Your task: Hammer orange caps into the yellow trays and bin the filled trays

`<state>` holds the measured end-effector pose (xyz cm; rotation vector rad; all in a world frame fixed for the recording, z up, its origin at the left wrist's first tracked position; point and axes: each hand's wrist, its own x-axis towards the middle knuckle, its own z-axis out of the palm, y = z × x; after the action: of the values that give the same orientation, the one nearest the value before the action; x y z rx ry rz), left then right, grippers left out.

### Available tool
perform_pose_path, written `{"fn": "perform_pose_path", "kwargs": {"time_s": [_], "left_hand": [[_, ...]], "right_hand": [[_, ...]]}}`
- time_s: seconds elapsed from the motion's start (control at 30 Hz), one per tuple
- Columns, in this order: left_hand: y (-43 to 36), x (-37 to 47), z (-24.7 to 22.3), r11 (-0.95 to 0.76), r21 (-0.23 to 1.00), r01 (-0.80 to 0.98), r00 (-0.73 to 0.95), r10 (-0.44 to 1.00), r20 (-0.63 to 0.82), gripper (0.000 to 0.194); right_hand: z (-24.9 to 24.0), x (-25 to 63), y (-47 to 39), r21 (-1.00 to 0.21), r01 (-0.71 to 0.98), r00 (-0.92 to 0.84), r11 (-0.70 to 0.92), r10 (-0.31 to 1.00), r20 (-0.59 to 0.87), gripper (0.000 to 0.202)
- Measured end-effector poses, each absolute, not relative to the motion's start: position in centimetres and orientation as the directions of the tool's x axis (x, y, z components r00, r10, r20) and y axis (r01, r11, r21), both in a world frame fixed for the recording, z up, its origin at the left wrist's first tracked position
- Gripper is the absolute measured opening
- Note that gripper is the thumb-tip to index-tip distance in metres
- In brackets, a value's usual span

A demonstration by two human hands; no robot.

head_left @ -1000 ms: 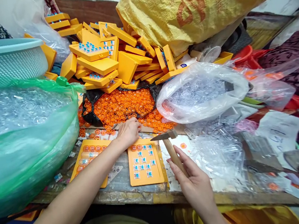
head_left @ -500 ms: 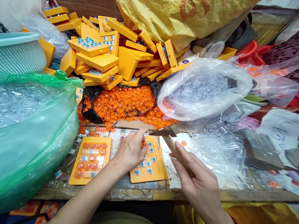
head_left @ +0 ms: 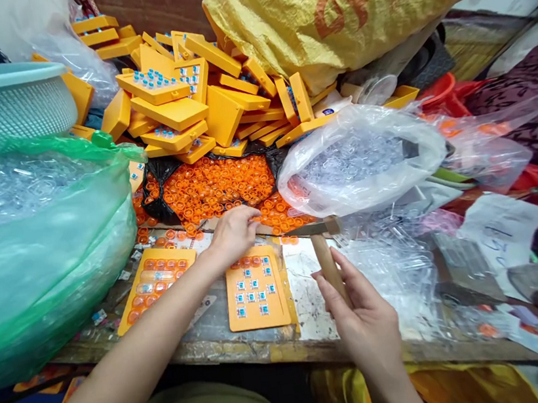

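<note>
My right hand [head_left: 367,321] is wrapped round the wooden handle of a hammer [head_left: 327,260], whose dark, narrow head points left above the bench. My left hand [head_left: 234,234] reaches to the near edge of a heap of small orange plastic caps [head_left: 226,179]. Its fingers are curled in, and whatever they may grip is hidden. Below it lies a yellow-orange panel [head_left: 255,289] with blue-centred switches and a row of orange caps at its top. Left of that, partly behind my forearm, rests a second panel [head_left: 152,276] filled with orange and clear caps.
Yellow cases [head_left: 172,112] are piled at the back. A green bag [head_left: 53,256] of clear plastic parts bulges on the left, under a pale blue basket [head_left: 2,98]. To the right are a white bag [head_left: 292,188] of clear parts and loose clear pieces [head_left: 387,272].
My left hand has moved off the near panel, up to the orange caps, uncovering the switches. The hammer in my right hand has shifted right, away from the panel.
</note>
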<state>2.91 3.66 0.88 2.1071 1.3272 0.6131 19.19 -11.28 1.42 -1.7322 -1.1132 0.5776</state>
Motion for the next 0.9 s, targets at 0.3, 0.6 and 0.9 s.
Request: {"fn": "perform_pose_path", "kwargs": {"time_s": [0.3, 0.6, 0.9], "left_hand": [[6.3, 3.8, -0.5, -0.316, 0.650, 0.691, 0.436, 0.900, -0.027, 0.019], [1.9, 2.5, 0.7, -0.379, 0.688, 0.619, 0.480, 0.876, 0.051, 0.027], [-1.7, 2.5, 0.2, -0.380, 0.726, 0.573, 0.471, 0.878, 0.088, 0.035]], "right_hand": [[0.5, 20.1, -12.3, -0.946, 0.245, 0.514, -0.213, 0.856, -0.059, 0.056], [-0.3, 19.6, -12.0, -0.849, 0.527, 0.324, 0.027, 0.918, 0.230, 0.040], [0.9, 19.3, -12.1, -0.631, 0.729, 0.084, 0.266, 0.880, 0.467, 0.051]]}}
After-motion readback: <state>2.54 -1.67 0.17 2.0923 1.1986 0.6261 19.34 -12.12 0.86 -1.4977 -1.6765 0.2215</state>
